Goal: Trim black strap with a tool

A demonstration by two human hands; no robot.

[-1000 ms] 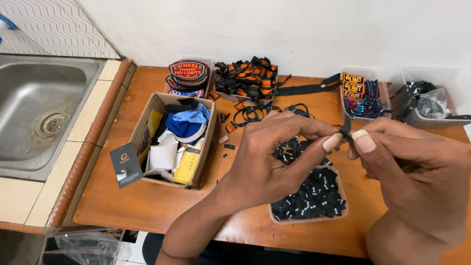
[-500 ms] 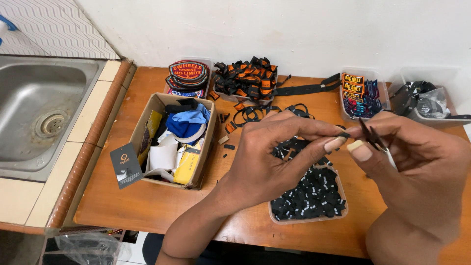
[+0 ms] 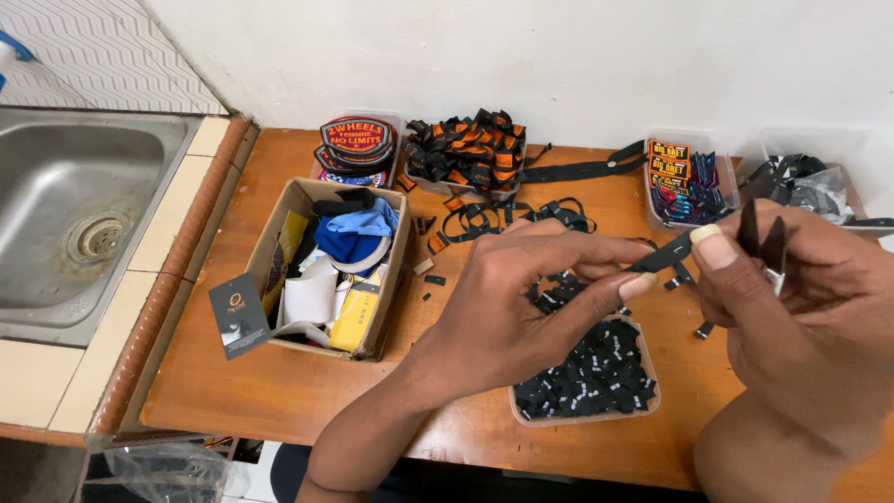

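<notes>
My left hand (image 3: 521,298) pinches a narrow black label strip (image 3: 663,254) between thumb and forefinger, above a clear tray (image 3: 652,405) full of small black cut labels. My right hand (image 3: 801,317) grips small black snips (image 3: 762,244), their blades pointing up and spread, and its thumb touches the other end of the strip. A few cut label pieces (image 3: 705,329) lie on the wooden table (image 3: 279,391) beside the tray.
A cardboard box (image 3: 289,200) of cloth and paper tags stands at the left. Round embroidered patches (image 3: 357,142), a pile of black and orange labels (image 3: 466,149), and two clear trays (image 3: 684,182) line the wall. A steel sink (image 3: 74,224) is at the far left.
My right hand has drawn away to the right, and the snips have turned blades-up. The black strip now stretches between the two hands.
</notes>
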